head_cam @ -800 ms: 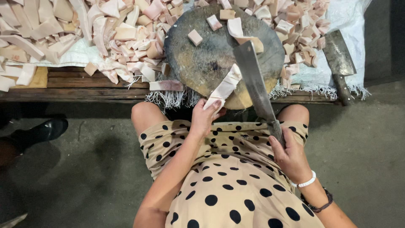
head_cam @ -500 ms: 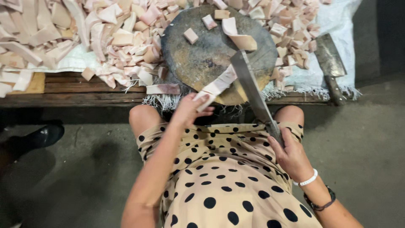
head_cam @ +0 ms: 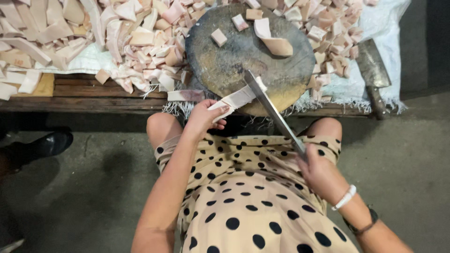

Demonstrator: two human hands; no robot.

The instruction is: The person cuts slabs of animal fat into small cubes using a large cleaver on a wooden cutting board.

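Note:
My left hand point(head_cam: 202, 119) grips the near end of a long pale strip of pork skin point(head_cam: 236, 98) that lies over the front edge of a round dark chopping block point(head_cam: 225, 65). My right hand point(head_cam: 318, 173) is closed around the handle of a long cleaver point(head_cam: 269, 105). Its blade slants up and left, and its tip rests on the strip's far end. A curled strip point(head_cam: 272, 40) and two small cut pieces point(head_cam: 219, 36) lie farther back on the block.
Heaps of pale cut strips and cubes point(head_cam: 93, 33) cover a white sack on the wooden bench point(head_cam: 93, 91), left and right of the block. A second cleaver point(head_cam: 372, 70) lies at the right. A dark shoe point(head_cam: 40, 145) stands on the concrete floor at left.
The cleaver blade has swung down onto the strip near the block's front edge. My left hand has shifted a little while keeping hold of the strip's end.

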